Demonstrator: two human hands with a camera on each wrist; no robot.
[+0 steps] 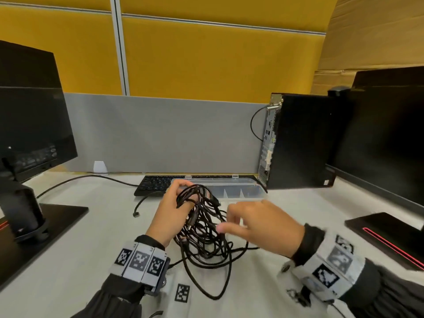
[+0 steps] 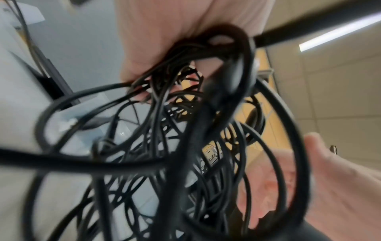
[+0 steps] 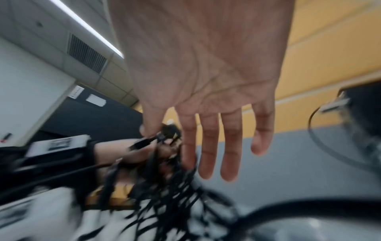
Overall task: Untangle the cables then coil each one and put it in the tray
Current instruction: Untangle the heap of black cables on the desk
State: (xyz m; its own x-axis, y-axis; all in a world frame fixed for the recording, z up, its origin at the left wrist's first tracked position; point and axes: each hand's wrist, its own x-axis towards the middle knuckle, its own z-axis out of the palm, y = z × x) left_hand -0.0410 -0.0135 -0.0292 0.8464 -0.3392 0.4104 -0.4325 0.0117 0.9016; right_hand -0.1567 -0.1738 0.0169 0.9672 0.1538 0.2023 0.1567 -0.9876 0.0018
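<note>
A tangled bundle of black cables (image 1: pixel 204 228) hangs from my left hand (image 1: pixel 176 203), which grips its upper loops above the white desk; the lower loops trail onto the desk toward me. In the left wrist view the cables (image 2: pixel 185 130) fill the frame under the gripping fingers. My right hand (image 1: pixel 252 223) hovers just right of the bundle with straight, spread fingers (image 3: pixel 208 146) and holds nothing. A clear plastic tray (image 1: pixel 243 191) with dividers lies behind the hands, in front of the keyboard.
A black keyboard (image 1: pixel 156 183) sits behind the tray. A monitor (image 1: pixel 29 125) stands at the left on its base (image 1: pixel 57 216). A black computer tower (image 1: pixel 298 141) and a second monitor (image 1: pixel 385 143) stand at the right. A loose cable end (image 1: pixel 137 210) lies left of my hand.
</note>
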